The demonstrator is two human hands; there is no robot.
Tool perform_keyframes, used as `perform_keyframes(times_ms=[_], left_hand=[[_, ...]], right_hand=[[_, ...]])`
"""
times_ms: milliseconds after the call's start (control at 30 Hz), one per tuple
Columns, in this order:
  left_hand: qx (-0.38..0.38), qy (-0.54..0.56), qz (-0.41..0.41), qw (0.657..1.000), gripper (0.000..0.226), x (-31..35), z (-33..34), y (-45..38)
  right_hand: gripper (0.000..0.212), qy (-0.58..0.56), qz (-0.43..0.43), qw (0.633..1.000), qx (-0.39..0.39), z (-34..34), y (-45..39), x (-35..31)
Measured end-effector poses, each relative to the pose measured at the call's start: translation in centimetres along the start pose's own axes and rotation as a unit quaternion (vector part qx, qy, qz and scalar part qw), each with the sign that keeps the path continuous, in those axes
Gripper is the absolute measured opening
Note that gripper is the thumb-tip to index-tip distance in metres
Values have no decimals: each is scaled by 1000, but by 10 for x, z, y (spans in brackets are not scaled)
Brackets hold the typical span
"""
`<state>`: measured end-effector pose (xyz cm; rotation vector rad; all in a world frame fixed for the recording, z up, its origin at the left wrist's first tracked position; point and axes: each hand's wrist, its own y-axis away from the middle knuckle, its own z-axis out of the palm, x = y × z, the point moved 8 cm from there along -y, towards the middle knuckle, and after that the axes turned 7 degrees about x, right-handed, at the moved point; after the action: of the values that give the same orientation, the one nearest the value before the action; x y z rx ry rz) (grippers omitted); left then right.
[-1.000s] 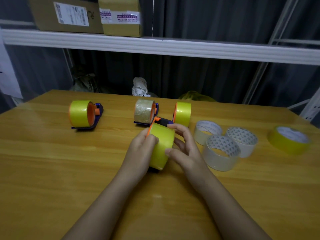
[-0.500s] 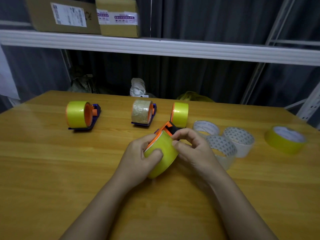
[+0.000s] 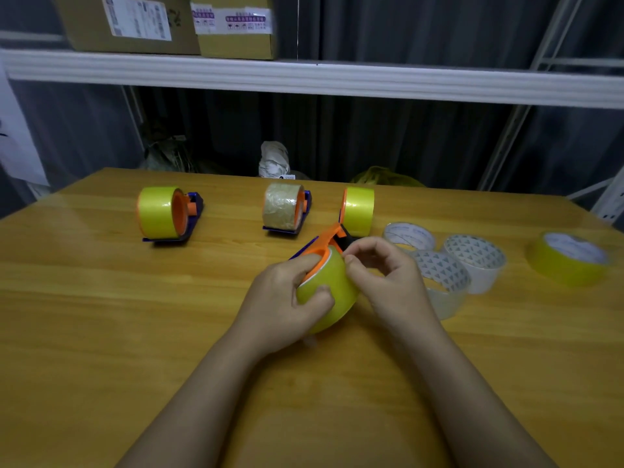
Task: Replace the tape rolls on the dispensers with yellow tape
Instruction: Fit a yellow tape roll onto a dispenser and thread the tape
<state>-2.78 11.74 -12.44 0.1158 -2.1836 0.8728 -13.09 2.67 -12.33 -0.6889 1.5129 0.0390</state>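
My left hand [image 3: 287,298] grips a yellow tape roll [image 3: 332,292] mounted on an orange and black dispenser [image 3: 329,239], tilted above the table's middle. My right hand [image 3: 385,275] pinches at the roll's upper right edge with thumb and forefinger. Further back stand a dispenser with yellow tape [image 3: 158,212] at the left, a dispenser with clear brownish tape [image 3: 283,207] in the middle, and another dispenser with yellow tape [image 3: 358,211] right of it.
Three clear tape rolls [image 3: 439,265] lie flat right of my hands, and a loose yellow roll [image 3: 570,261] lies at the far right. The wooden table [image 3: 101,332] stands before a white shelf [image 3: 304,76] carrying cardboard boxes [image 3: 135,21].
The held dispenser with its yellow roll has tilted over in my left hand. My right hand moved from the roll's side up to its top edge and now pinches there.
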Motion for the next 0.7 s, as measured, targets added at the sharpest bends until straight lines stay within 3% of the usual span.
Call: perform_keyframes(times_ms=[267,533,700], left_hand=[[19,-42,24,999,49,3,-3,-1],[15,-125,75,989,29,11,-1,0],[24,-111,57,992,36,3,-2,1]], right_hand=[[11,88,-130,988,-7,4,6,-17],[18,81,-61,994,-31,12,4,-1],[14,77,-96,992,-27,10,7,-7]])
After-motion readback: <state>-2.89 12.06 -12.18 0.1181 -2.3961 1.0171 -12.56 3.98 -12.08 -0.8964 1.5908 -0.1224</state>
